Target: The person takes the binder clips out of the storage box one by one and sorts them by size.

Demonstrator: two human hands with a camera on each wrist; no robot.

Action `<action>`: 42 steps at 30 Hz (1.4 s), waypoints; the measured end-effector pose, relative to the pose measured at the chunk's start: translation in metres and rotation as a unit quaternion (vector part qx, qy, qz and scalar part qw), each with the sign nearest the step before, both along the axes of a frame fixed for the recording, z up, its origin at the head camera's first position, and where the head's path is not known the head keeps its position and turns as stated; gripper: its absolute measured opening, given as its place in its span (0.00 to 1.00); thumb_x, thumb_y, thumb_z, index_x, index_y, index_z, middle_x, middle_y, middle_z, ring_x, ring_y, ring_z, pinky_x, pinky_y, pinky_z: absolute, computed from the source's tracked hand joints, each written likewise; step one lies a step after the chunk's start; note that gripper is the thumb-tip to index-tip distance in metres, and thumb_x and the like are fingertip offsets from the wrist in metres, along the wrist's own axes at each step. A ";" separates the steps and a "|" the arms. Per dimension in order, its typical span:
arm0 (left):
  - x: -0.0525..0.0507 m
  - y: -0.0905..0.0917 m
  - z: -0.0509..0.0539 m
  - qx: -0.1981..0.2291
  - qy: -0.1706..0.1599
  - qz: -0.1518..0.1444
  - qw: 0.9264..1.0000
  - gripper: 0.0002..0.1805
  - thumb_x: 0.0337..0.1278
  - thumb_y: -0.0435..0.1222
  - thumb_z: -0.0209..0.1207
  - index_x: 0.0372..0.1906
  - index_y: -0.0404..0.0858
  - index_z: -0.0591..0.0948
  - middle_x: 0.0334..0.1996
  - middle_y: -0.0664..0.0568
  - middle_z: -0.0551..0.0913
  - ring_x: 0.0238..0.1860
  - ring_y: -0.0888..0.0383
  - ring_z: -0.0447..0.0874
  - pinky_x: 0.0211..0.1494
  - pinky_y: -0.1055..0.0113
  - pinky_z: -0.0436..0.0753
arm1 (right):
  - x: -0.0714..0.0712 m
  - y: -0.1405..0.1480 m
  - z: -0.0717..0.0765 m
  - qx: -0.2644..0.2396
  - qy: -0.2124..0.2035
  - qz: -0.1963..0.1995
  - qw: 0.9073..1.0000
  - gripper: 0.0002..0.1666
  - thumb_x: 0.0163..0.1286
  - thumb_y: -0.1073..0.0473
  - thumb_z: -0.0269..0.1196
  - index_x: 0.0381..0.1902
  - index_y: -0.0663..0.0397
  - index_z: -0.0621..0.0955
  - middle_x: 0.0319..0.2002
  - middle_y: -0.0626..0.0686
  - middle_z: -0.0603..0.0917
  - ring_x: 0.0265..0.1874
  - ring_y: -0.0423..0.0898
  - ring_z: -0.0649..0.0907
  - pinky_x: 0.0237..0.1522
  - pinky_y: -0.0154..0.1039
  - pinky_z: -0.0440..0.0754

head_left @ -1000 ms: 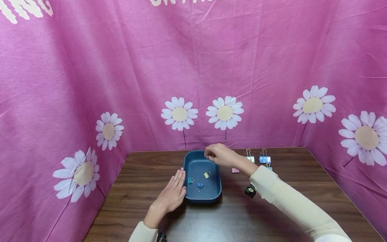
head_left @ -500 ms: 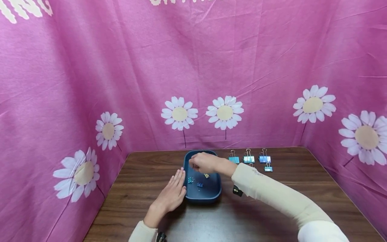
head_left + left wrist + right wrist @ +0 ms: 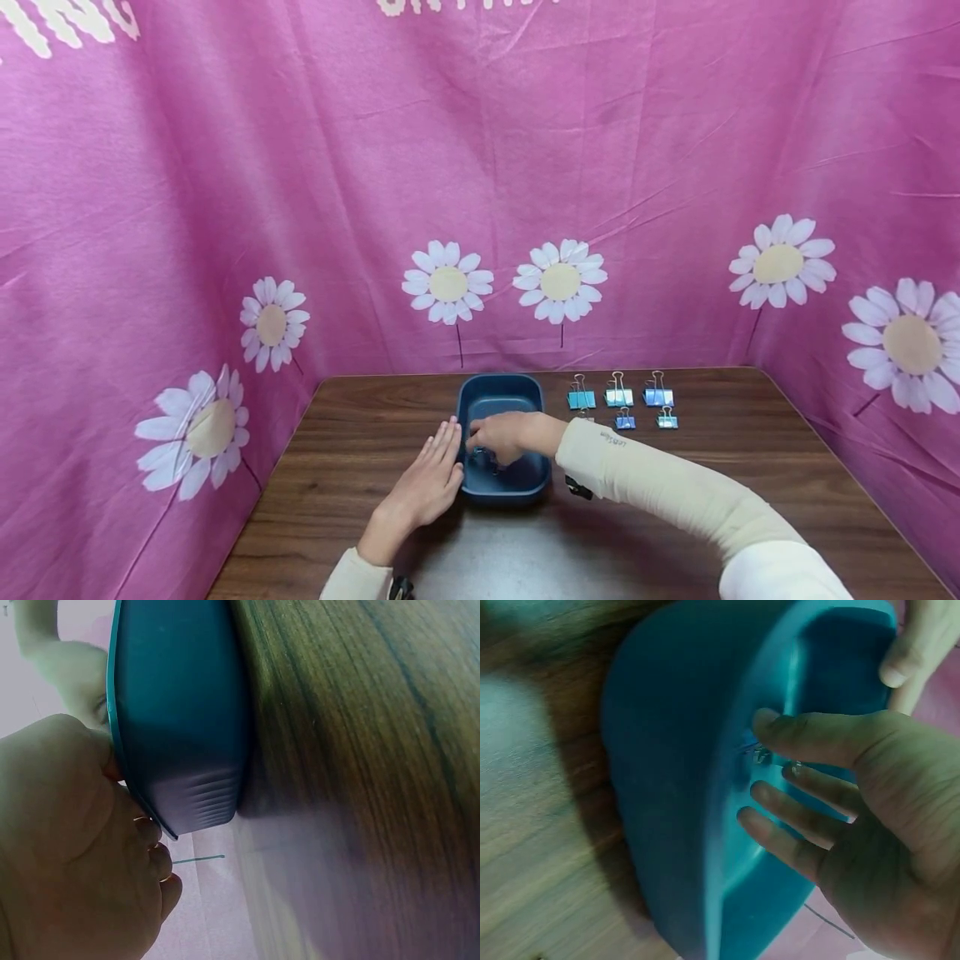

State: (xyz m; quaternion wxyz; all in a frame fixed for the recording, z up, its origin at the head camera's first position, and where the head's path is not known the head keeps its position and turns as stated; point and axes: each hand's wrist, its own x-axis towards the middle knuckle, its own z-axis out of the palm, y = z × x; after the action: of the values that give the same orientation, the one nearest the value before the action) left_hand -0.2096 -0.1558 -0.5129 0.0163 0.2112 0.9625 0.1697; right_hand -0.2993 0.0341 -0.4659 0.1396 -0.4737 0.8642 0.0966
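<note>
A dark blue tray (image 3: 501, 394) stands on the table. Along its left rim lies my left hand (image 3: 422, 485), fingers straight and touching the side; in the left wrist view its palm (image 3: 67, 840) lies against the tray's edge. My right hand (image 3: 504, 435) reaches down into the tray, over the small binder clips. In the right wrist view, a blue clip with wire handles (image 3: 761, 754) sits just below the thumb, and a small wire glint shows at the index fingertip. Thumb and fingers are apart there. The hand hides the yellow clip and most of the tray floor.
Right of the tray, larger binder clips form a back row: teal (image 3: 581, 399), silvery (image 3: 619, 397) and blue (image 3: 659, 397). Smaller blue (image 3: 625, 422) and light teal (image 3: 667, 421) clips lie in front; a third is mostly behind the right wrist. A pink flowered cloth (image 3: 480, 167) surrounds the wooden table (image 3: 360, 408).
My right hand has moved from above the tray's right rim, leftward over it, then down and nearer among the small clips. The left hand has stayed at the left rim.
</note>
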 end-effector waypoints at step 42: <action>0.001 0.001 0.000 0.013 -0.010 0.007 1.000 0.34 0.86 0.39 0.43 0.84 0.27 0.53 0.87 0.37 0.50 0.88 0.42 0.48 0.87 0.42 0.57 | -0.020 0.016 -0.018 -0.146 0.028 0.051 0.988 0.14 0.72 0.63 0.72 0.52 0.45 0.85 0.42 0.45 0.90 0.39 0.36 0.88 0.43 0.28 0.87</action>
State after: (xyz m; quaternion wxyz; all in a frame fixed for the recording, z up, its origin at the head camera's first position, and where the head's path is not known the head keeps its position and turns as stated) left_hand -0.2086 -0.1544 -0.5127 0.0219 0.2035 0.9614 0.1839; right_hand -0.3192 0.0503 -0.4842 0.0394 -0.5294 0.8474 -0.0101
